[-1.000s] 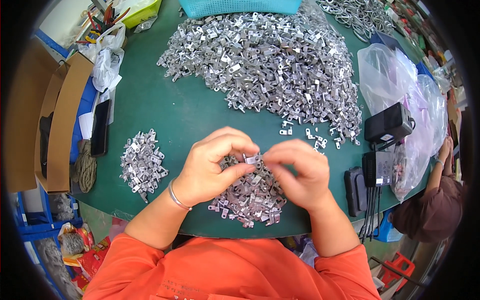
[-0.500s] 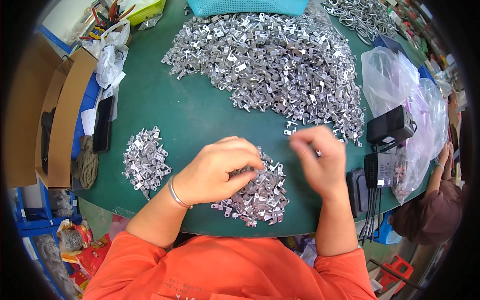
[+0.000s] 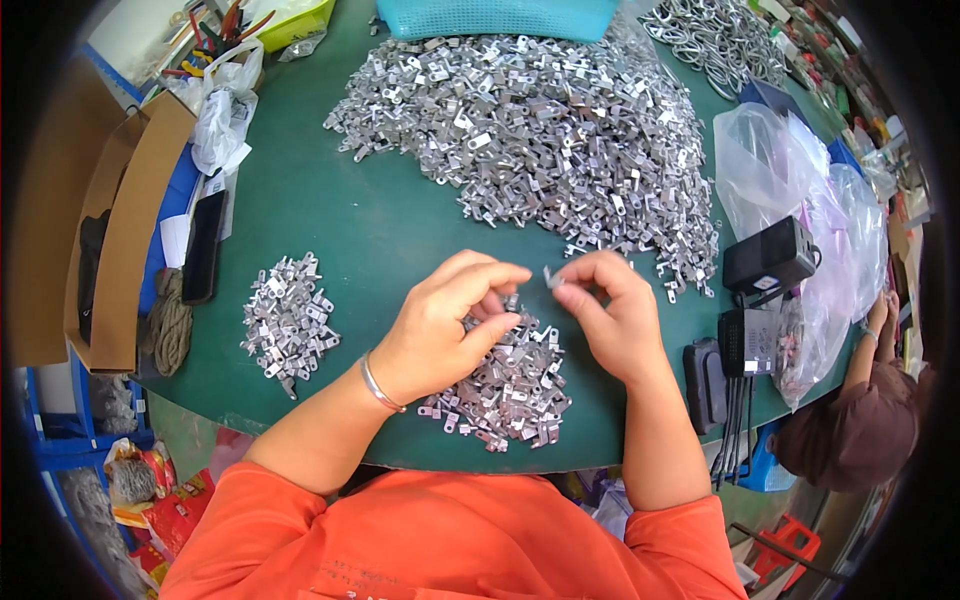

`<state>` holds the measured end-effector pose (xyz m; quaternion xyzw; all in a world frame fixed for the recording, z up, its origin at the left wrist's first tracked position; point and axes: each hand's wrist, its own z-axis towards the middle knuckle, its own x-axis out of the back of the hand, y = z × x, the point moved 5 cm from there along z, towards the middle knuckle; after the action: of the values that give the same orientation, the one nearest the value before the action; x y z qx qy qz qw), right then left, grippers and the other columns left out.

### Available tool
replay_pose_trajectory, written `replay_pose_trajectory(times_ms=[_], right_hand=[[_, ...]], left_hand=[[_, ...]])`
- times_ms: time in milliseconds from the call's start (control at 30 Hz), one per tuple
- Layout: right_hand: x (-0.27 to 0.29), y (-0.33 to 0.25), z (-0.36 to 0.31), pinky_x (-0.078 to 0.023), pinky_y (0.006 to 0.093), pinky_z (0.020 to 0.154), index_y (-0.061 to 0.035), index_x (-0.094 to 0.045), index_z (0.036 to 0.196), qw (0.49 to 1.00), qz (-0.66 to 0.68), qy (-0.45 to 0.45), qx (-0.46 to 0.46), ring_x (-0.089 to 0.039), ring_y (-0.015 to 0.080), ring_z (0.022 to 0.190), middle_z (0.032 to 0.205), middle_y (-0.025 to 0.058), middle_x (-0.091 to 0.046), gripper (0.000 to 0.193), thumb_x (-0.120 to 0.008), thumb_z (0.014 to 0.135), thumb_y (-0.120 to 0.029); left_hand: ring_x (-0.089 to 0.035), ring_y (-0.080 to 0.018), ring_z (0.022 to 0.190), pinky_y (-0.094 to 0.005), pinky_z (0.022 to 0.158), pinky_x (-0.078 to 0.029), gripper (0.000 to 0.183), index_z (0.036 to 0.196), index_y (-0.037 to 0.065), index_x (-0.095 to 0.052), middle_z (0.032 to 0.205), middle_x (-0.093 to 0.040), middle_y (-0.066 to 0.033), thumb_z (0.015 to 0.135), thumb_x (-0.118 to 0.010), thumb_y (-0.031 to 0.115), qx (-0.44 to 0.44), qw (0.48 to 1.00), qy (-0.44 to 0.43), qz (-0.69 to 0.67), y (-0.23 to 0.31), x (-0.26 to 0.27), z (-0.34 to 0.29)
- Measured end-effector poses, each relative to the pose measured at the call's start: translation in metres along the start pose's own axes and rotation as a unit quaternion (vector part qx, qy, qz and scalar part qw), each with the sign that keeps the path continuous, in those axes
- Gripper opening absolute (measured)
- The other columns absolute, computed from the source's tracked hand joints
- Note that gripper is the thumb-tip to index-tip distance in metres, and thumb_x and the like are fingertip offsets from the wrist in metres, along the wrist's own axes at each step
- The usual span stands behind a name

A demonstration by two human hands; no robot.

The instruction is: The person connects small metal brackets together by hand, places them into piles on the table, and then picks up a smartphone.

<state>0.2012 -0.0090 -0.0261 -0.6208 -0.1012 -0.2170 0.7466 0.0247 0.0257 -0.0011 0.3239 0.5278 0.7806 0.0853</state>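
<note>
My right hand [image 3: 612, 318] is closed in a pinch, with a small silver metal bracket [image 3: 553, 278] between thumb and forefinger. Facing it from the left, my left hand [image 3: 440, 322] has its thumb and forefinger apart, the other fingers curled behind. Metal shows in that gap; whether it touches the fingers I cannot tell. Below both hands lies a small pile of brackets [image 3: 510, 390], its upper left side partly covered by my left hand. Another small pile [image 3: 290, 320] sits to the left, and a far larger heap of such pieces [image 3: 560, 130] spreads beyond my hands.
A turquoise basket [image 3: 500, 20] stands behind the heap. Metal rings [image 3: 715, 45] lie at the far right. Black devices [image 3: 768, 258] and clear plastic bags [image 3: 765, 165] line the right side; a phone [image 3: 203, 247] and cardboard box [image 3: 135, 230] the left. Another person [image 3: 860, 430] is at right.
My right hand has moved left and nearer to me, away from the heap's edge, and the bracket shows at its fingertips. My left hand has shifted slightly and its thumb and forefinger have spread.
</note>
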Motion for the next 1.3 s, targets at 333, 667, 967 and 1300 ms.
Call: replay_pose_trajectory(times_ms=[333,667,967,1300], right_hand=[[-0.021,-0.004,-0.015,-0.046,0.0195,0.059,0.0013,-0.065,0.097,0.870,0.400,-0.179,-0.227,-0.057,0.0069,0.067,0.080,0.0032,-0.066,0.019,-0.060,0.093,-0.016],[-0.023,-0.008,-0.016,-0.047,0.0205,0.061,0.0014,-0.065,0.098,0.890,0.361,-0.184,-0.209,-0.059,0.0074,0.071,0.084,0.0040,-0.066,0.016,-0.060,0.093,-0.013],[-0.009,-0.047,-0.011,-0.051,0.0291,0.068,-0.0026,-0.065,0.085,0.971,0.068,-0.013,0.229,-0.062,0.0217,0.081,0.090,0.0093,-0.066,0.023,-0.070,0.067,0.011],[0.014,-0.009,0.005,-0.049,0.0278,0.065,-0.0002,-0.067,0.090,0.991,-0.061,0.103,0.054,-0.063,0.0200,0.075,0.084,0.0103,-0.065,0.010,-0.065,0.081,0.002]], left_hand=[[-0.066,-0.0141,0.079,-0.0250,0.068,-0.055,0.020,0.104,-0.004,-0.064,0.093,-0.065,-0.0094,0.084,-0.064,-0.005,0.100,0.968,-0.006,-0.231,-0.010,-0.008,-0.008],[-0.066,-0.0153,0.079,-0.0252,0.069,-0.055,0.020,0.104,-0.004,-0.064,0.093,-0.064,-0.0099,0.085,-0.063,-0.007,-0.018,0.997,-0.020,-0.077,0.000,-0.001,-0.006],[-0.064,-0.0132,0.082,-0.0244,0.074,-0.056,0.009,0.088,-0.003,-0.065,0.096,-0.062,-0.0076,0.081,-0.066,-0.008,0.081,0.956,0.036,-0.278,-0.008,-0.001,-0.006],[-0.064,-0.0178,0.089,-0.0285,0.080,-0.056,0.015,0.088,-0.003,-0.062,0.099,-0.060,-0.0115,0.079,-0.062,-0.016,0.063,0.960,0.049,-0.269,-0.008,0.007,-0.003]])
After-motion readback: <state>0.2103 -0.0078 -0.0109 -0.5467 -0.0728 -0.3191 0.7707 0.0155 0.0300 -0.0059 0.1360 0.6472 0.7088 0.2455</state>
